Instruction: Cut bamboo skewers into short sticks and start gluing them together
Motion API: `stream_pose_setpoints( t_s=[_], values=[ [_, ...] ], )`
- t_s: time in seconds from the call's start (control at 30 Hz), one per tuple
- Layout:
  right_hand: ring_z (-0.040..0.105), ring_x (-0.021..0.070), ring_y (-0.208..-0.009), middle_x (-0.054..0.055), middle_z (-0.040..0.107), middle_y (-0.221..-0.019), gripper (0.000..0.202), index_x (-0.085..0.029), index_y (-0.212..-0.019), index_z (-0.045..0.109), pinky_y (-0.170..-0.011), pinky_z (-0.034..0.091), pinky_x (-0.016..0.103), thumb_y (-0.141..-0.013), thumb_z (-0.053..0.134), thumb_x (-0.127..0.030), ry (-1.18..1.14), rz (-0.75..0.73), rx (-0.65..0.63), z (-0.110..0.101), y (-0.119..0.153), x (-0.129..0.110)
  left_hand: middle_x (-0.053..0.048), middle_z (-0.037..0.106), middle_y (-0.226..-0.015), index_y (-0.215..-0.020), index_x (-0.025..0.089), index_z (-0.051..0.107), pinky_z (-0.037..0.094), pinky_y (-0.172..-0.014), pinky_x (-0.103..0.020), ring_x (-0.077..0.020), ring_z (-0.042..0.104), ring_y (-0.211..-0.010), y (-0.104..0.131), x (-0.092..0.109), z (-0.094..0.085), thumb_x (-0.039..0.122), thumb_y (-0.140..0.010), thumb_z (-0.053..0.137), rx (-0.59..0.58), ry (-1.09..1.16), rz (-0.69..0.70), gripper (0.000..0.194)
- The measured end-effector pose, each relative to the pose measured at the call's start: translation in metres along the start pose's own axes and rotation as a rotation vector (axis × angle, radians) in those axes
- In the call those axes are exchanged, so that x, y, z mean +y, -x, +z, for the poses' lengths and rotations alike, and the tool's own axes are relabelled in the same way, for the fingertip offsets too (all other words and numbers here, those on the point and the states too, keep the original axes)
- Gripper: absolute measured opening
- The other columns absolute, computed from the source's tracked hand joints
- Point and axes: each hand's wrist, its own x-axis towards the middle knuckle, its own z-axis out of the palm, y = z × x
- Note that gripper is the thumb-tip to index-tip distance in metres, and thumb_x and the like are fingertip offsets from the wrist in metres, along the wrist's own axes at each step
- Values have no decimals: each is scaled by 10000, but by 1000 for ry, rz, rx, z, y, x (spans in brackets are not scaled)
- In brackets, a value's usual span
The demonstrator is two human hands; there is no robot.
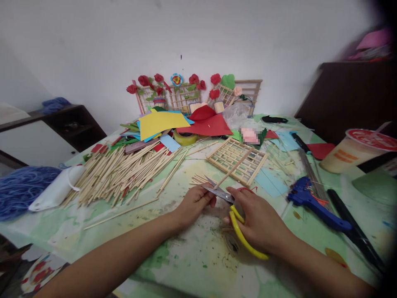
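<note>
My right hand grips a pair of scissors with yellow handles. Their blades are apart and point left, with a thin wooden stick lying across them. Close by the blade tips, my left hand is closed, its fingers pinched around the stick's near end. The far end of the stick reaches over a small lattice panel made of glued sticks. A few short cut sticks lie behind my left hand.
A big heap of wooden sticks covers the table's left side, beside blue yarn. On the right are a blue glue gun and a lidded drink cup. Coloured paper and lattice frames with paper flowers stand behind.
</note>
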Motion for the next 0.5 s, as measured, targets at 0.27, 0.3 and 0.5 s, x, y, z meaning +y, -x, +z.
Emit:
stream_pose_setpoints(
  t_s=[0.27,0.3,0.5],
  values=[
    [534,263,-1004,135,572,-1098,683,-147,-1316,442,-857,415,367,-757,565,-521,9,-21,7,0,-1,0,2,446,-570,-622,144,511,291,-489,-207,-98,369,-526,1,3,0,473,-881,390,-21,43,-11,435],
    [535,263,-1005,135,574,-1097,683,-149,-1317,441,-855,417,367,-758,563,-523,11,-21,8,0,-1,1,1,451,-572,-622,145,510,293,-487,-207,-98,371,-526,1,3,0,477,-878,391,-21,45,-14,436],
    [538,267,-1021,137,591,-1109,664,-144,-1325,441,-853,430,374,-786,531,-520,32,-15,12,2,-1,2,-1,469,-582,-627,146,496,296,-481,-207,-92,368,-513,1,-1,-1,500,-859,415,-27,101,-32,431]
  ],
)
